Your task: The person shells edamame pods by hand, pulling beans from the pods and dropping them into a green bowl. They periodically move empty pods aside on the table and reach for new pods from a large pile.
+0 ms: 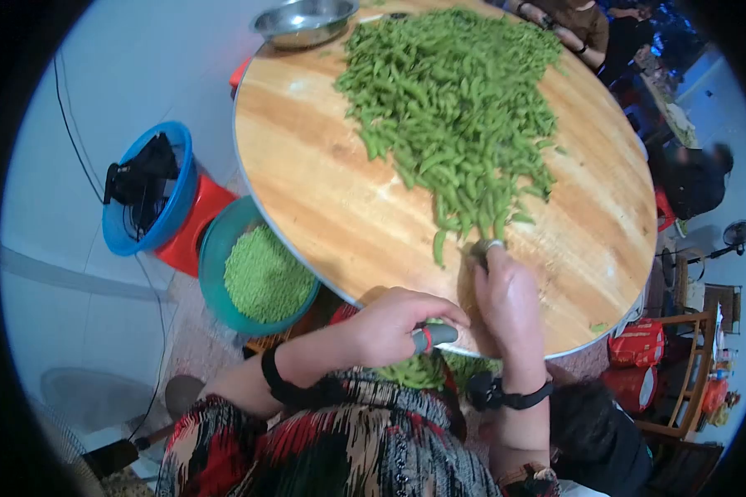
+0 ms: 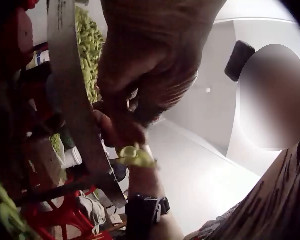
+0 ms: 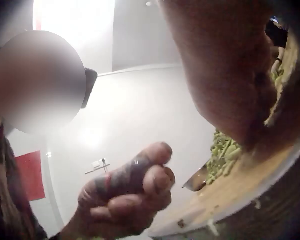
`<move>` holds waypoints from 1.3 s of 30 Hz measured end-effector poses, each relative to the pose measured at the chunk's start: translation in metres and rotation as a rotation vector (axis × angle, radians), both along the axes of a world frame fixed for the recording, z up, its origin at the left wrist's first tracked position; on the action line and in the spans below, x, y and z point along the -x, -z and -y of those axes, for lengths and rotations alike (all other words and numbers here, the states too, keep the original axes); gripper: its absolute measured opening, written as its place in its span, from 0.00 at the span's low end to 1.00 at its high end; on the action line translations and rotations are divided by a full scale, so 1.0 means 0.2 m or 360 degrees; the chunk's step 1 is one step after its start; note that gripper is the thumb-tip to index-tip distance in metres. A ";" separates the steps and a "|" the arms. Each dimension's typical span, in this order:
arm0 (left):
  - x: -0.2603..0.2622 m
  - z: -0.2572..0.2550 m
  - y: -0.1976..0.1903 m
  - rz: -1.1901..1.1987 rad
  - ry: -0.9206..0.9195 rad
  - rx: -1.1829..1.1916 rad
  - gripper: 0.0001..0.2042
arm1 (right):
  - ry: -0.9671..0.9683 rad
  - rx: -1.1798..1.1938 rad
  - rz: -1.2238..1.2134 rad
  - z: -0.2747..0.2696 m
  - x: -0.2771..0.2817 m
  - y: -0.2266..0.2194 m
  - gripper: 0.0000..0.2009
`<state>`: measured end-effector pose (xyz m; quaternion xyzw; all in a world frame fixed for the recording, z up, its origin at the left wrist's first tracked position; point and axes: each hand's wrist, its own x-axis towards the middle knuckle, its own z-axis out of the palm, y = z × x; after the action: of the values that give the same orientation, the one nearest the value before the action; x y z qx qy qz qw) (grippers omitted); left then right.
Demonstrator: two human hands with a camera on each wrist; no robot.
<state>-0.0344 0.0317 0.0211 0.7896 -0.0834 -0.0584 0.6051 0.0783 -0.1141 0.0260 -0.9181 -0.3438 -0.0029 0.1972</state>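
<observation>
My left hand (image 1: 389, 327) is over the near table edge, fingers curled, a grey guard with a red band (image 1: 436, 336) on its thumb. A split green soybean pod (image 2: 136, 156) shows at its fingertips in the left wrist view. My right hand (image 1: 508, 302) reaches to the near end of a large heap of soybean pods (image 1: 456, 108), fingertips among the closest pods. A cover or ring shows at one of its fingers (image 1: 493, 245). Whether these fingers pinch a pod I cannot tell. More pods (image 1: 410, 373) lie below the left hand, near my lap.
The heap lies on a round wooden table (image 1: 298, 166). At its far left stands a steel bowl (image 1: 307, 23). A teal basin (image 1: 211, 257) with shelled beans (image 1: 265, 277) is left of the table, beside a red stool (image 1: 189, 236) under a blue basin (image 1: 187, 170). Another person (image 1: 584, 33) sits opposite.
</observation>
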 end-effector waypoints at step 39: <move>-0.20 0.09 0.06 -0.0096 -0.0203 0.0990 0.08 | 0.0171 -0.1697 -0.2723 0.19 0.11 -0.01 0.10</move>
<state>0.0053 0.0127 0.0091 0.5683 -0.0296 -0.0153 0.8221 0.0561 -0.1516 0.0288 -0.4182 0.0011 0.4945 0.7620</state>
